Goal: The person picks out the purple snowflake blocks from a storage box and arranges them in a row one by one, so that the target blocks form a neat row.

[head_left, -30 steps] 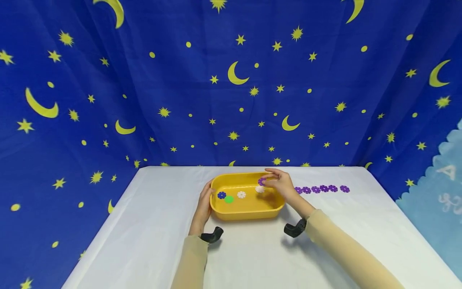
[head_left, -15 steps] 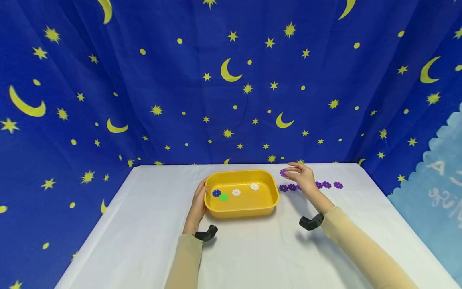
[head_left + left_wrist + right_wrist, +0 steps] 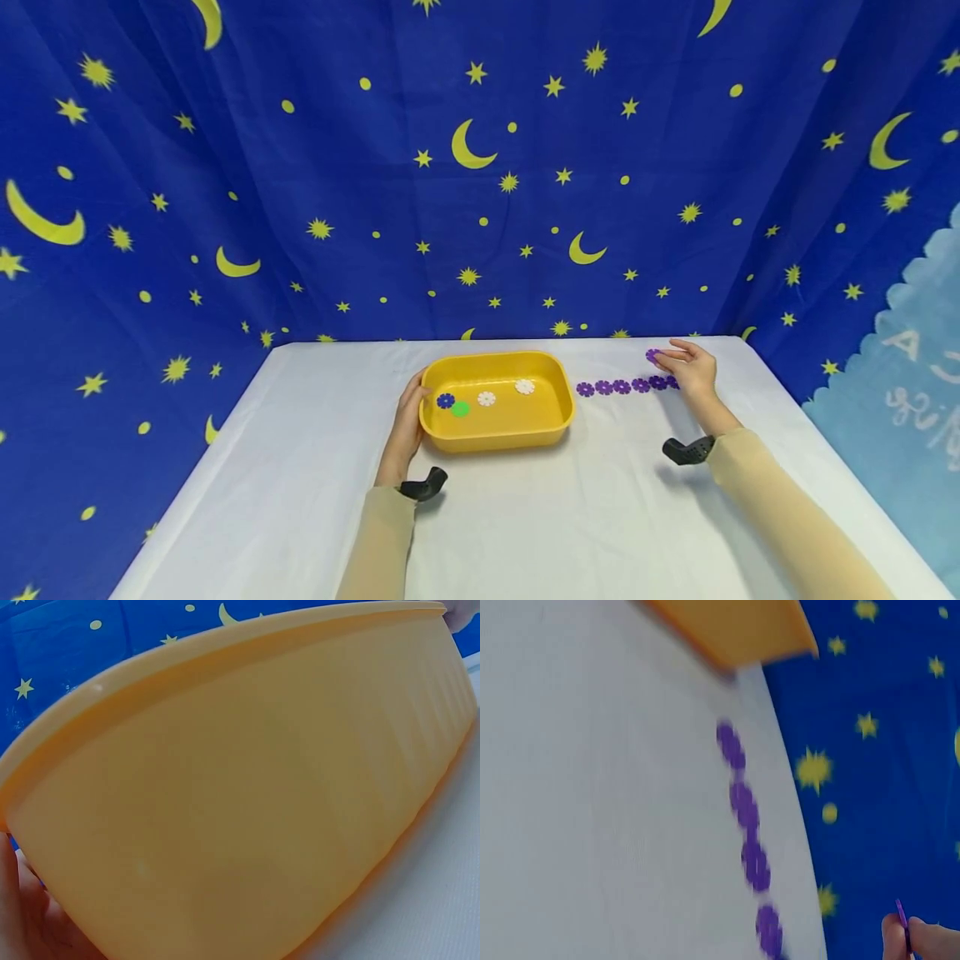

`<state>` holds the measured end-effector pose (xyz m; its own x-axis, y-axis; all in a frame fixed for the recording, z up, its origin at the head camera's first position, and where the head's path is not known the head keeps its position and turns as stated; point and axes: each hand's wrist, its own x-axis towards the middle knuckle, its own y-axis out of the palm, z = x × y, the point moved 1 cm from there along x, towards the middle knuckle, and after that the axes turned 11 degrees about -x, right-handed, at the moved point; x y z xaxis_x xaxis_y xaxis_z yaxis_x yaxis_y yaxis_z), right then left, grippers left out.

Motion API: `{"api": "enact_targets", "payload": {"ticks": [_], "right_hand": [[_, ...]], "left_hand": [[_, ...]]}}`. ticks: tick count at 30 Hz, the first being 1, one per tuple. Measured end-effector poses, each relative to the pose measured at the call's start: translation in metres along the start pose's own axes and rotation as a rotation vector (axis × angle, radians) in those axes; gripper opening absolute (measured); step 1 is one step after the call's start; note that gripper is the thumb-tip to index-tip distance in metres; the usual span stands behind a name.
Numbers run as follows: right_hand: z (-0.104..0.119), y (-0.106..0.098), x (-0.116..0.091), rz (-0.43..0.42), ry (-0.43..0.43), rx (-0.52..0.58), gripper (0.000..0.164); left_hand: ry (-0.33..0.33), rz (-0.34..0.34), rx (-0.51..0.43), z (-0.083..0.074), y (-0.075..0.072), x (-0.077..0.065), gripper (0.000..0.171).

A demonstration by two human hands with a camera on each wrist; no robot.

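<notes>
A yellow plastic basin (image 3: 495, 441) stands on the white-covered table. My left hand (image 3: 404, 417) grips its left end, thumb over the rim; the basin's outer wall (image 3: 255, 787) fills the left wrist view. Pinched between thumb and fingers of my right hand (image 3: 694, 372) is a purple flower-shaped disc (image 3: 653, 356), seen edge-on in the right wrist view. That hand is above the right end of a row of similar purple discs (image 3: 622, 387) on the cloth, partly hiding it. Inside the basin lie a blue disc (image 3: 446, 401), a green disc (image 3: 460, 409) and two white discs (image 3: 487, 399).
White cloth (image 3: 585, 517) covers the table in front of the basin and the row. A blue curtain (image 3: 375, 192) with yellow moons and stars hangs behind and at the left. A light blue panel (image 3: 892, 408) with white lettering is at the right.
My right hand has lifted the purple disc out of the basin and carried it rightward along the row. The left hand has stayed on the basin. The head view has shifted slightly.
</notes>
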<state>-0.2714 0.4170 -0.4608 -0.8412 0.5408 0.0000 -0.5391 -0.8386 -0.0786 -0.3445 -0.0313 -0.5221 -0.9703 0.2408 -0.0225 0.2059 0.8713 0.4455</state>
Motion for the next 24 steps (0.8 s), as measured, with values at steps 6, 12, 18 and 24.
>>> {"api": "enact_targets", "payload": {"ticks": [6, 12, 18, 24], "right_hand": [[-0.006, -0.029, 0.010, -0.169, 0.153, 0.073, 0.041], [-0.016, -0.052, 0.019, -0.245, 0.223, 0.032, 0.031], [-0.026, -0.066, 0.023, -0.313, 0.280, -0.078, 0.042], [-0.037, -0.071, 0.018, -0.419, 0.267, -0.442, 0.043]], "left_hand": [[-0.003, 0.000, -0.011, -0.001, -0.001, 0.000, 0.054], [-0.013, -0.002, -0.018, 0.002, -0.001, 0.000, 0.055], [-0.010, 0.000, -0.009, 0.003, -0.002, 0.000, 0.055], [0.004, 0.024, -0.001, 0.004, -0.002, 0.000, 0.055]]}}
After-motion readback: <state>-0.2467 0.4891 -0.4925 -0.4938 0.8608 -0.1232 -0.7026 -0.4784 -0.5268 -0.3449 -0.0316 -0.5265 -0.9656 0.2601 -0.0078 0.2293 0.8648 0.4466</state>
